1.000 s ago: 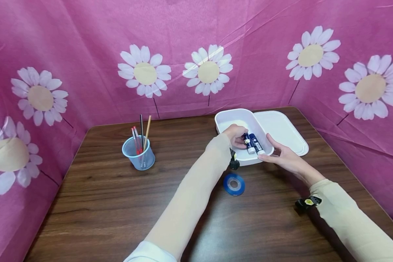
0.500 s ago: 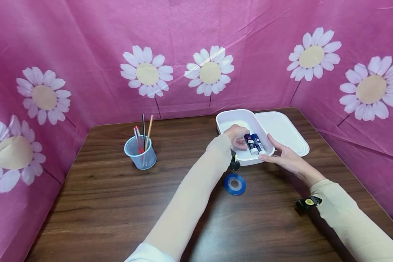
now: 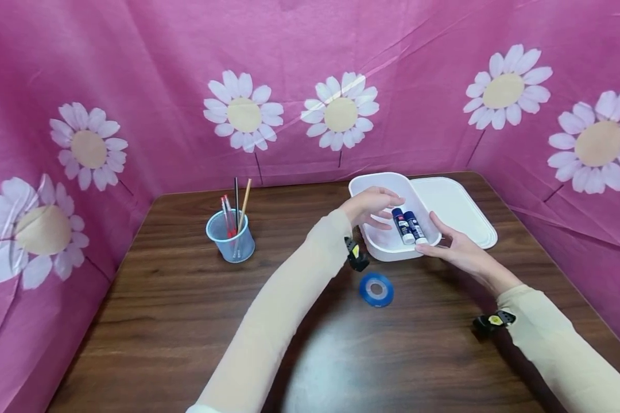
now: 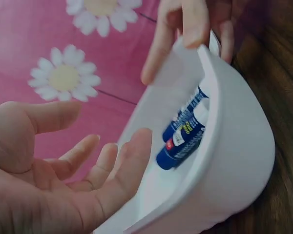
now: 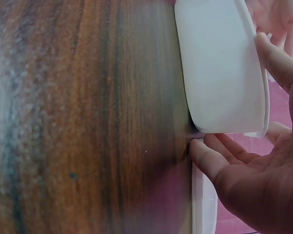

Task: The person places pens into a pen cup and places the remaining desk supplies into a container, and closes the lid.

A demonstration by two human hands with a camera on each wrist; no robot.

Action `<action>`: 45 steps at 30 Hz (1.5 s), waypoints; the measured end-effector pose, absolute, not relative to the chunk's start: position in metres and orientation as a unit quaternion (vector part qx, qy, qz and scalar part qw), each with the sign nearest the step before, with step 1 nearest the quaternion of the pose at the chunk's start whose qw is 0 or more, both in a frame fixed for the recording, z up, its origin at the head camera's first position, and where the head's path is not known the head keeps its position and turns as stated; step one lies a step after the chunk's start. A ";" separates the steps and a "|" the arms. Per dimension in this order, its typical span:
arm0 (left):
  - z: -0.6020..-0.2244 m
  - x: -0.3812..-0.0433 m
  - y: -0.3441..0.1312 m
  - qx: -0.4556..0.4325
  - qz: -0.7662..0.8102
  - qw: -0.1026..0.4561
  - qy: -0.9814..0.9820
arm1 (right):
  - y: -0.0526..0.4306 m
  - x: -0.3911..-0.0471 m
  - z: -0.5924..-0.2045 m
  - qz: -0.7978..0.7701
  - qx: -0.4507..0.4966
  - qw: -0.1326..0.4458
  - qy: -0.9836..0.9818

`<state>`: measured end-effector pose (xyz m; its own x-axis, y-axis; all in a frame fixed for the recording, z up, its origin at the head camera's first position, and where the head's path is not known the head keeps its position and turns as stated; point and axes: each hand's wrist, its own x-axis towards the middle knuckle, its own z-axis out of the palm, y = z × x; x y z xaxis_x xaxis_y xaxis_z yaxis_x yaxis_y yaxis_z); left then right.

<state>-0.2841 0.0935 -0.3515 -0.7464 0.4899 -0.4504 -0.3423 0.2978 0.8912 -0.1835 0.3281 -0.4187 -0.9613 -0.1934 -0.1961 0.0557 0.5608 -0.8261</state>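
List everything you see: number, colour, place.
Table: 1, brown, centre
Cloth: count unclear, pink, behind table
Box: 1, white, on table
Glue sticks: 2, navy/white, in box
Lid: 1, white, beside box
Tape: 1, blue, nearer than box
Cup: 1, light blue, table's left
Pens: 2, red-capped, in cup
Rods: 2, black, tan, in cup
Sleeves: 2, cream, foreground
Cameras: 2, black, on sleeves
Left hand: 1, over box
Right hand: 1, holding box corner
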 end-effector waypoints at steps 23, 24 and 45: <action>-0.397 -0.220 0.004 0.194 0.520 0.388 0.736 | 0.324 -0.182 -0.417 -0.458 -0.029 0.109 0.882; -0.399 -0.220 0.004 0.193 0.515 0.394 0.736 | 0.324 -0.182 -0.417 -0.458 -0.028 0.108 0.882; -0.420 -0.194 0.024 0.282 0.367 0.372 0.805 | 0.318 -0.180 -0.417 -0.474 -0.029 0.113 0.873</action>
